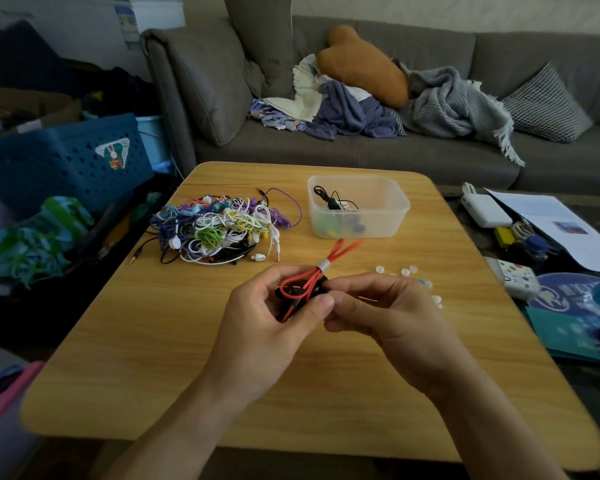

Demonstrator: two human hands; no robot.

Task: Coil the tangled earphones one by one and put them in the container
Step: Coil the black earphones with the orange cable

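- Red earphones (303, 289), partly coiled, pinched above the counter (153, 341) between left hand (267, 320) and right hand (385, 313).
- Loose eartips (407, 271) just right; tangled pile (219, 226) behind left.
- Clear container (388, 216) behind, holding black earphones (331, 200).

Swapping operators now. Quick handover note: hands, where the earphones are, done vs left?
Left hand: holds the red earphones, mostly coiled, above the table.
Right hand: pinches the same bundle at its black end; its loop sticks out toward the container.
Done: at least one dark earphone set in the container, which stands on the table's far side.
Left: finish and drop in the red set, then work through the tangled pile left of the container.
Loose ear tips lie on the table by the right hand.
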